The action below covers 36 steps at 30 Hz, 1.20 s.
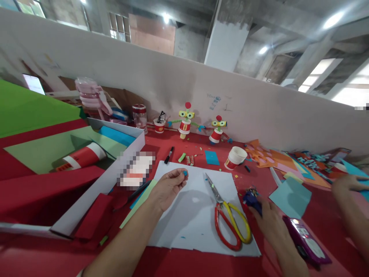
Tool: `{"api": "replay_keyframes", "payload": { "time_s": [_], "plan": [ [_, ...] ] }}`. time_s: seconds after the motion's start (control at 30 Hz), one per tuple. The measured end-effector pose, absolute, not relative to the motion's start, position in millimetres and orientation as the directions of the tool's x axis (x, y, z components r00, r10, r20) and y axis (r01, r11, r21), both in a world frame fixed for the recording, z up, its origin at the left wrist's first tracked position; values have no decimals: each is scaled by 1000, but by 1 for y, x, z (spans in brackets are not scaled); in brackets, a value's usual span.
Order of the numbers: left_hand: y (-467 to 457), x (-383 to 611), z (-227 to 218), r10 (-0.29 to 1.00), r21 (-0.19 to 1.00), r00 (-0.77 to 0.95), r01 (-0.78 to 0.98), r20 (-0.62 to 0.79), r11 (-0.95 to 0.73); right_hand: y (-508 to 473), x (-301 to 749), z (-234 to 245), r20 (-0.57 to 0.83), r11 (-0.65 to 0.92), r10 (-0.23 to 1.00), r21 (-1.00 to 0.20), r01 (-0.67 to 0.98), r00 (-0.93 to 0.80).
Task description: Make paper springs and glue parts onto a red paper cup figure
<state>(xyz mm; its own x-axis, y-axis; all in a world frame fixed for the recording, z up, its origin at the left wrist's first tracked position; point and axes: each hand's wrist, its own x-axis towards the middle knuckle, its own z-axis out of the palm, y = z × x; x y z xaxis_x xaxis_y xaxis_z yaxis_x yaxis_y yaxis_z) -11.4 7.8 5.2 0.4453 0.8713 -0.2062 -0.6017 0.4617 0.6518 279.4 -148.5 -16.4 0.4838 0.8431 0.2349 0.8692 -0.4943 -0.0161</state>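
My left hand [169,185] rests on a white sheet of paper [198,215] with its fingers pinched on a tiny blue scrap [185,173]. My right hand [269,221] lies past the sheet's right edge, its fingers curled around a small dark blue object [251,197] with coloured bits on it. Red and yellow scissors [229,219] lie shut on the sheet between my hands. A white and red paper cup [235,157] stands beyond the sheet.
Two paper-cup robot figures [185,124] [217,131] stand against the back wall. A cardboard box [95,181] of coloured paper sits at left. Another person's hand [350,184] reaches over coloured paper at right. A black marker [169,154] and a purple packet [307,240] lie nearby.
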Motion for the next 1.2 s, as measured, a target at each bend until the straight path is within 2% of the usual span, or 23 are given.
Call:
{"api": "replay_keyframes", "payload": {
  "time_s": [0.07,0.1,0.13,0.2,0.27,0.33,0.4,0.47,0.53,0.67,0.73,0.83,0.9,1.07,1.13,1.2],
  "plan": [
    [10,-12,3,911,752,367,-542,-191,376,-150,267,-8,301,-552,810,104,827,503],
    [12,-13,1,930,817,321,-478,-180,323,-149,256,-1,379,-576,783,140,805,494],
    [15,-14,-1,948,883,271,-387,-168,267,-146,242,7,441,-544,779,123,830,445],
    [21,-19,-3,971,976,206,-151,-125,157,-135,212,22,510,-334,807,-23,942,299],
    [25,-26,-5,982,987,169,149,-85,60,-120,181,31,473,-109,859,-208,972,197],
    [28,-30,-4,982,894,185,443,-25,-61,-103,153,31,304,2,948,-305,952,96],
    [27,-31,-2,973,723,226,664,51,-192,-87,131,26,99,58,995,-277,959,-32],
    [25,-29,-1,950,543,286,782,124,-306,-74,117,18,-64,70,994,-215,974,-85],
    [21,-26,-2,919,435,359,809,165,-395,-66,110,11,-136,57,987,-172,983,-81],
    [15,-27,-15,862,415,470,758,189,-504,-64,108,2,-84,22,996,-169,985,-37],
    [13,-30,-25,838,453,498,708,224,-542,-66,109,-1,-33,25,999,-173,985,-31],
    [10,-34,-36,824,616,457,556,334,-558,-69,110,-4,-18,26,999,-170,985,-30],
    [6,-36,-39,826,643,448,529,342,-553,-69,110,-5,-26,26,999,-169,985,-30],
    [-12,-37,-31,797,375,566,705,214,-601,-70,111,-8,16,53,999,-174,983,-52],
    [-19,-37,-28,783,329,585,712,213,-621,-70,111,-8,23,53,998,-180,982,-50],
    [-23,-37,-29,781,333,579,707,234,-624,-70,111,-8,17,47,999,-193,980,-44]
  ]
}}
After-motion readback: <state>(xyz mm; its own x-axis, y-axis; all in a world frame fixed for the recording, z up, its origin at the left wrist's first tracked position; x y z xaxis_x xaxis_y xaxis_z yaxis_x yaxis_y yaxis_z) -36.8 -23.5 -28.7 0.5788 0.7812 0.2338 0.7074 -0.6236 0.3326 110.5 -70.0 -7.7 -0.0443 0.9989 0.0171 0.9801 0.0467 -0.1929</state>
